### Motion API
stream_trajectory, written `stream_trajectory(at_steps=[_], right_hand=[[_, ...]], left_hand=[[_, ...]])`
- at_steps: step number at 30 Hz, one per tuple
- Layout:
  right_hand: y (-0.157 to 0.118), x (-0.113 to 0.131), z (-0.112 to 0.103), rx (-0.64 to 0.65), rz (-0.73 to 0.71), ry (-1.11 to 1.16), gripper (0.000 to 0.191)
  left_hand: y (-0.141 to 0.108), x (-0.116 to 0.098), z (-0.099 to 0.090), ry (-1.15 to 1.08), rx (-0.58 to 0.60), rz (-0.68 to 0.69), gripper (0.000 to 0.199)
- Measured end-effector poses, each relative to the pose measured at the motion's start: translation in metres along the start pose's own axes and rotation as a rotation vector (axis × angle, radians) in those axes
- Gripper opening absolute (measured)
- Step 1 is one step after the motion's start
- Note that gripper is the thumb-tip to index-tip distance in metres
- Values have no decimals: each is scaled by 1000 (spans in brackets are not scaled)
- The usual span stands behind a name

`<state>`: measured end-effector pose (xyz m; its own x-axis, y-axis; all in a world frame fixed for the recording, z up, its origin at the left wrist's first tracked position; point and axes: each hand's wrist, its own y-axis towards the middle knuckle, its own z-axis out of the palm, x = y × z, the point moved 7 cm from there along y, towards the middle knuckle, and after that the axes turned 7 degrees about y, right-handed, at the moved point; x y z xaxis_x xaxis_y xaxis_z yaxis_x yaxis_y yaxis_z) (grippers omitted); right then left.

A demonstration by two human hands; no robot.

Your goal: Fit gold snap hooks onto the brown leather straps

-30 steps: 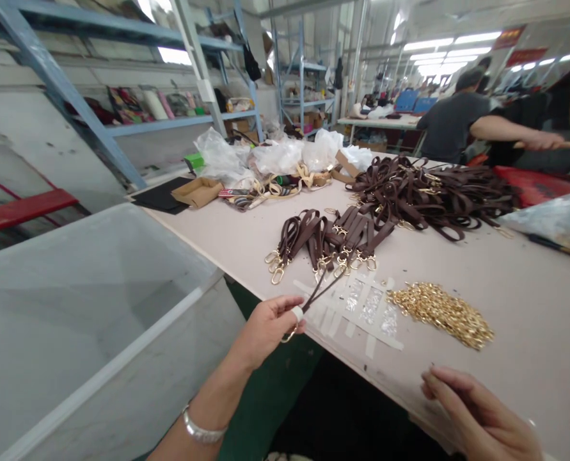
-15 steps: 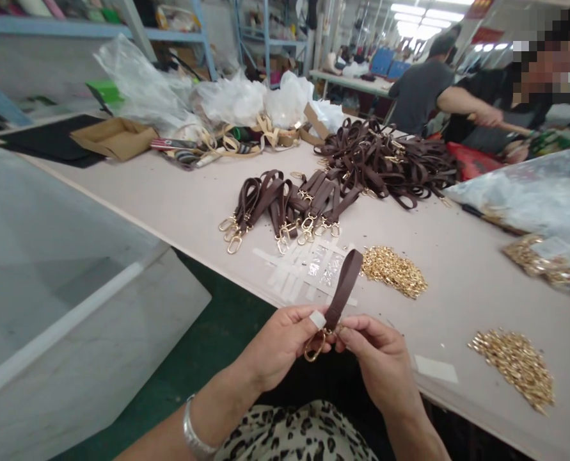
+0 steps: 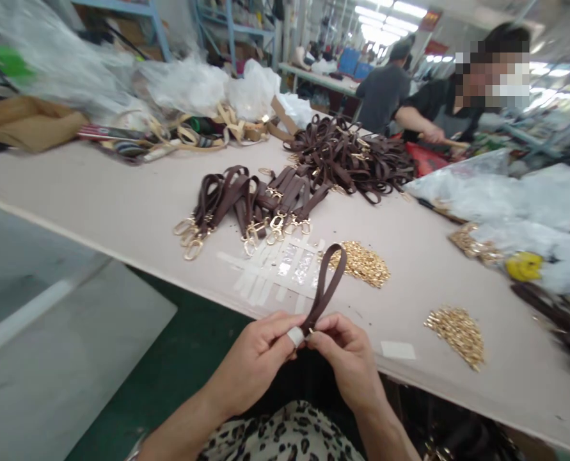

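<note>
A brown wrist strap [image 3: 331, 282], looped at the top, stands up between my two hands at the table's near edge. My left hand [image 3: 260, 349], with pale tape round the thumb, is closed on the strap's lower end. The strap's gold clasp is hidden behind the fingers. My right hand [image 3: 345, 358] is closed beside it, thumb and forefinger pinching a small gold metal piece [image 3: 311, 331] against the strap's end. Just beyond the strap lies a pile of small gold metal pieces [image 3: 365, 264].
Brown straps with gold clasps [image 3: 231, 198] lie ahead, before a larger strap heap [image 3: 352, 153]. A second gold pile [image 3: 457, 333] is at right. Tape strips [image 3: 260, 282] stick to the table [image 3: 135, 211]. Plastic bags [image 3: 183, 83] stand behind. Another person [image 3: 438, 109] works across the table.
The view has swung right, so the table has shifted left in it. The strap has turned, its loop now showing open, and the gold clasp has gone out of sight behind my fingers.
</note>
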<state>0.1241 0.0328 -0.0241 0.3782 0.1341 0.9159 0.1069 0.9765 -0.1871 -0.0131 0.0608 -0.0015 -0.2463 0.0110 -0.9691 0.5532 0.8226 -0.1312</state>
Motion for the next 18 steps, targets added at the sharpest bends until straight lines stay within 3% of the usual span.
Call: stream_trajectory(at_steps=[3, 7, 11, 14, 18], right_hand=[[-1, -3, -4, -44, 10, 64, 23], [-4, -5, -9, -74, 6, 121, 28], [-9, 4, -13, -86, -39, 44, 22], [-12, 22, -32, -79, -102, -218, 12], [-21, 69, -105, -298, -394, -962, 14]], left_hand=[[1, -3, 2, 105, 28, 49, 32], [4, 2, 12, 67, 68, 49, 31], [11, 14, 23, -96, 32, -71, 31], [15, 26, 39, -327, 89, -239, 36], [15, 28, 50, -616, 129, -366, 34]])
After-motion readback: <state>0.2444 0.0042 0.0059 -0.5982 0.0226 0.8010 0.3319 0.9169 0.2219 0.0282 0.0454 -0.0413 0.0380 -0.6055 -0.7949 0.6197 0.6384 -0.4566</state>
